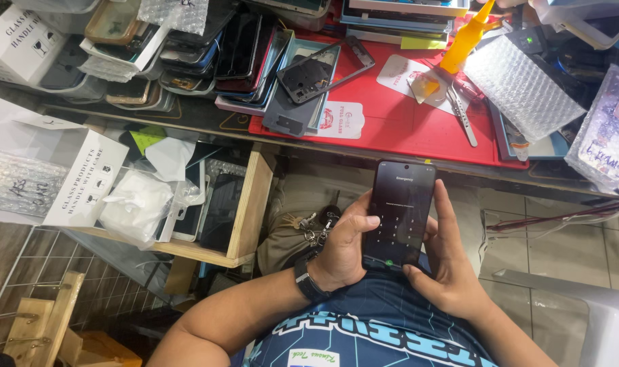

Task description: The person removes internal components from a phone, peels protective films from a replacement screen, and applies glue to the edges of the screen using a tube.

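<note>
The left hand (340, 248) cradles the dark smartphone (399, 212) above the lap, fingers wrapped round its edge, thumb on the lit keypad. The right hand (447, 261) grips the other side. Steady support and light, centred thumb taps suit this. The red surface (391, 126) lies beyond.

The phone's (399, 211) lower edge is hidden, seemingly behind both hands' fingers (418, 275).
</note>
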